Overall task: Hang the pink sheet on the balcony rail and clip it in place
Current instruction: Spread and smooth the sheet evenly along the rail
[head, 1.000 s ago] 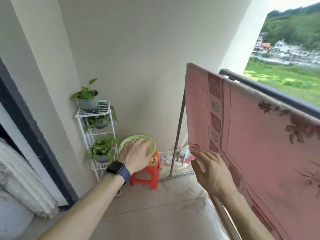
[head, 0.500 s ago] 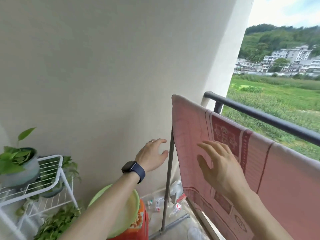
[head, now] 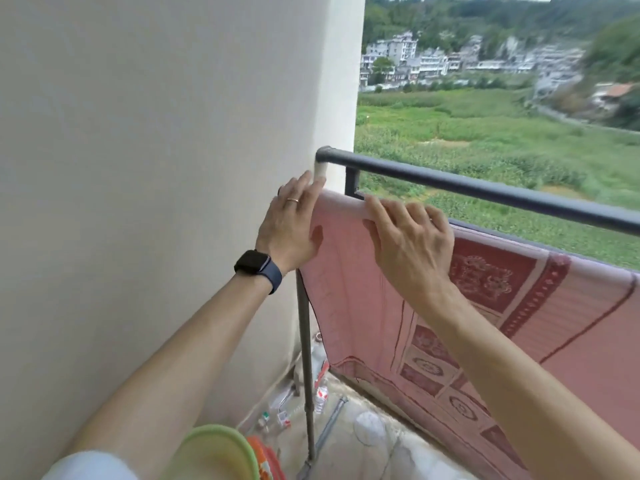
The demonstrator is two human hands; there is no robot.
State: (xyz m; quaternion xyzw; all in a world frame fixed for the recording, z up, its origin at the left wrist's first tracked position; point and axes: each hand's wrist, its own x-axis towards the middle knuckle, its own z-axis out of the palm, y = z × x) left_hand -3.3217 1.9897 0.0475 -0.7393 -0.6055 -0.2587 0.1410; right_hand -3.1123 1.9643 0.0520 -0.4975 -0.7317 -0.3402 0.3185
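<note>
Woven cloth pink sheet (head: 363,289), seemingly matt metal balcony rail (head: 485,188)

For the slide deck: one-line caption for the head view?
Both hands, left hand and right hand, at the pink sheet draped below the balcony rail.

A grey metal drying rack (head: 306,344) stood on the balcony floor (head: 408,445) against the white wall, and the pink sheet (head: 398,323) hung over its top bar. On the tiles near its foot lay small bottles and packets (head: 280,412).
</note>
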